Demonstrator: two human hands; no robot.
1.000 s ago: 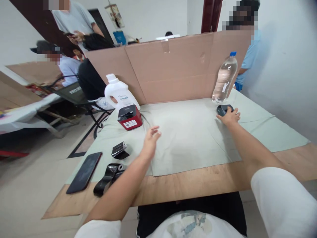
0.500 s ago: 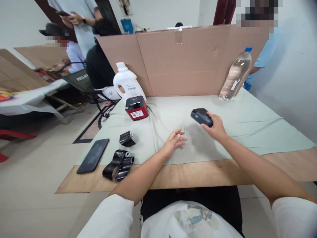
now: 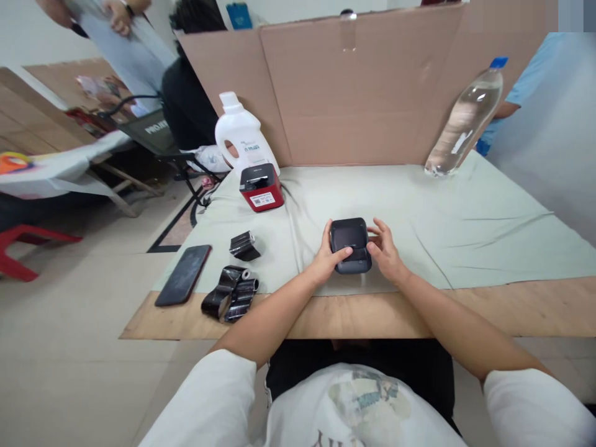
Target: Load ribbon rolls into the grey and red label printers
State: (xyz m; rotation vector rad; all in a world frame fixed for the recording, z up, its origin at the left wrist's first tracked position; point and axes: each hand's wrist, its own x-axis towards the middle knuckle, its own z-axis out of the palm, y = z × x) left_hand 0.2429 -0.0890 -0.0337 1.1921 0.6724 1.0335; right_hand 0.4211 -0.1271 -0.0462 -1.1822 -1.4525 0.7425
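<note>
My left hand [image 3: 326,259] grips the left side of a small black boxy device [image 3: 350,237], its thumb lying on the front face. The device has rounded corners and a seam across its lower part; I cannot make out its exact kind. At its right edge my right hand [image 3: 387,254] has its thumb and fingertips against the case, the index finger partly raised. Both hands hold the device above the cloth near the table's front. Left of them lie a black ribbon roll [image 3: 244,246] and a pair of black ribbon rolls [image 3: 230,295].
A dark phone [image 3: 184,275] lies at the table's left edge. Behind it stand a red and black box [image 3: 261,188] and a white jug [image 3: 246,138]. A clear bottle [image 3: 468,124] leans at the back right against a cardboard screen [image 3: 363,99]. Other people are beyond.
My right hand has brought the black device left and down to the middle, turning its face toward me. My left hand, empty before, now grips its left side. The view has tilted down.
</note>
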